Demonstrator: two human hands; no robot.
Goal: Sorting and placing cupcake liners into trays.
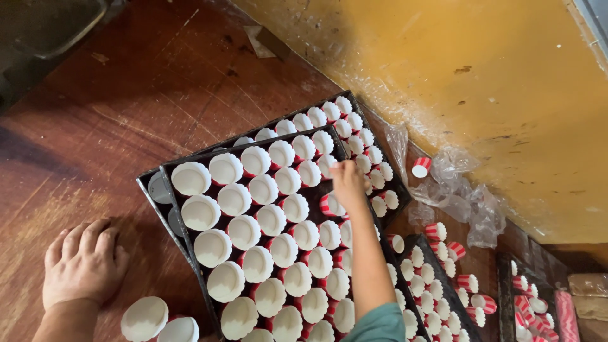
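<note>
Head view, single camera: looks steeply down from above onto the dark reddish-brown wooden surface, close range. Yellow painted wall fills upper right of frame; no second view to overlap.

Two hands, at least four black trays, dozens of paper cups.
</note>
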